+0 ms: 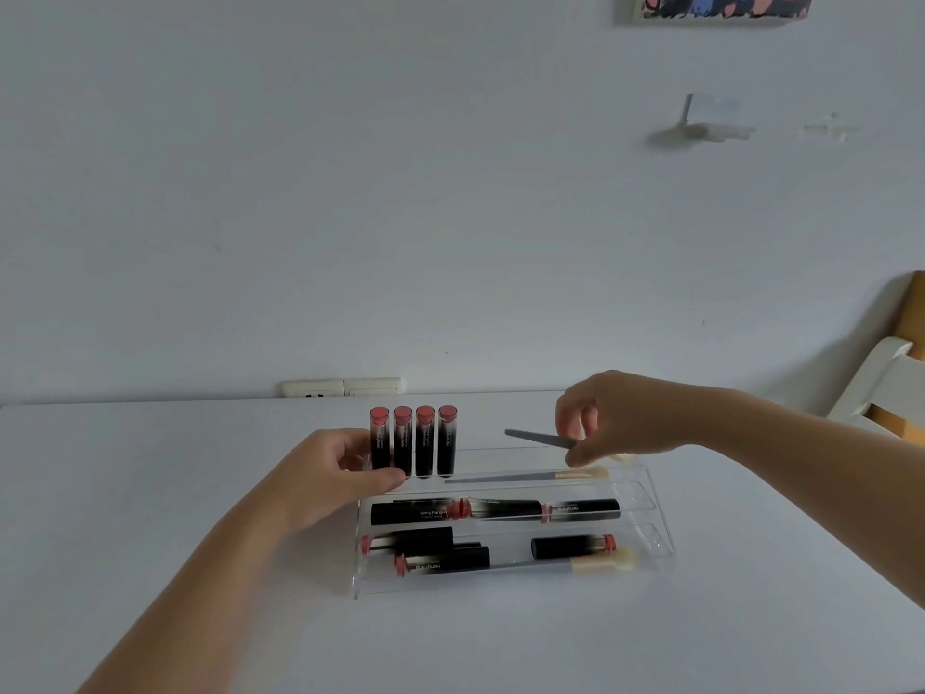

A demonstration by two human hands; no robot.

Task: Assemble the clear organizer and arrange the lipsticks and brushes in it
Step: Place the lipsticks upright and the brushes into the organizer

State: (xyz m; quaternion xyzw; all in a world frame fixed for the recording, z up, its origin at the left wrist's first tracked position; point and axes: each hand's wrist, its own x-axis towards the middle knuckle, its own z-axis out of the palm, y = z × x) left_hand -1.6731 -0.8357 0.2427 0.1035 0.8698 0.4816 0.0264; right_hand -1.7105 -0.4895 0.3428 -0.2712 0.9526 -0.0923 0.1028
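The clear organizer lies on the white table with stepped rows. Several black lipsticks with red caps stand upright in its back left row. More lipsticks lie flat in the middle and front rows. One brush lies in the upper row, and another brush lies at the front right. My left hand grips the organizer's back left corner beside the standing lipsticks. My right hand hovers over the back right part and pinches a grey-handled brush, its handle pointing left.
The white table runs to a white wall with a socket plate behind the organizer. A white and wooden chair stands at the right edge.
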